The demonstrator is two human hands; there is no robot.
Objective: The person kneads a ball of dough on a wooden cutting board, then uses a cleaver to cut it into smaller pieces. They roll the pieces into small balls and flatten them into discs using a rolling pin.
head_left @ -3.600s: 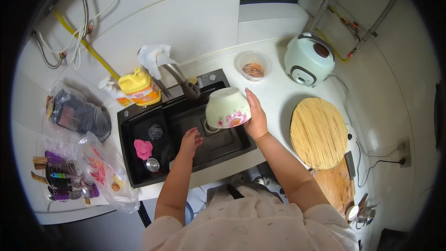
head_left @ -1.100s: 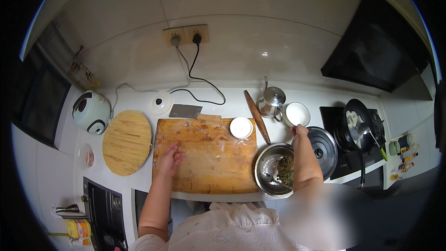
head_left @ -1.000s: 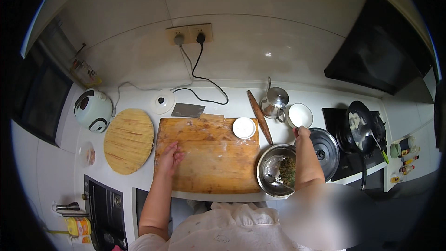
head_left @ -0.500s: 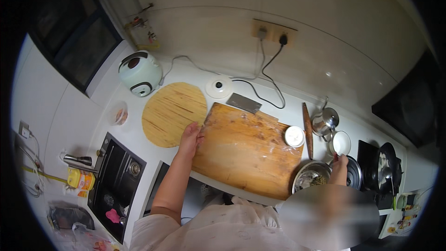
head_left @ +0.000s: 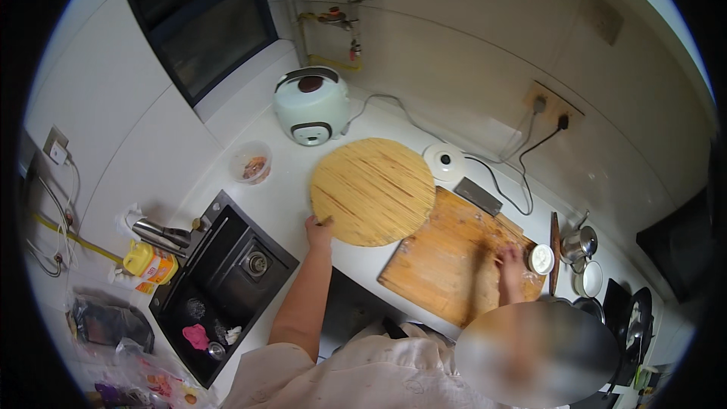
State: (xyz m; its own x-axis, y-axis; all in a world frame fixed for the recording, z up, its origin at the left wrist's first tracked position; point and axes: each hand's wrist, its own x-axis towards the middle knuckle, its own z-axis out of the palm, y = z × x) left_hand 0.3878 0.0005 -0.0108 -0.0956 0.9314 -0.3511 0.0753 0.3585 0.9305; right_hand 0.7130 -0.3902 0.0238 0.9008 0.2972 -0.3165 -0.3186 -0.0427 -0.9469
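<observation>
My left hand (head_left: 319, 232) grips the near left rim of a round, yellowish slatted mat (head_left: 372, 192), its thumb on top. The mat lies on the counter, its right edge against a wooden cutting board (head_left: 432, 276). Over the right part of that board is my right hand (head_left: 511, 261), fingers apart and nothing seen in them. Close beside it stands a small white tub (head_left: 541, 259) with white contents. A blurred oval hides my right forearm.
A cleaver (head_left: 478, 196) and white lid (head_left: 444, 161) lie behind the board. To its right are a rolling pin (head_left: 555, 254), metal pot (head_left: 579, 242) and white bowl (head_left: 588, 280). A rice cooker (head_left: 310, 108), plastic tub (head_left: 250, 164) and black sink (head_left: 227, 265) stand left.
My left hand has gone from the board's left edge to the mat's rim. My right hand has left the white bowl and come left over the board. The view has swung left.
</observation>
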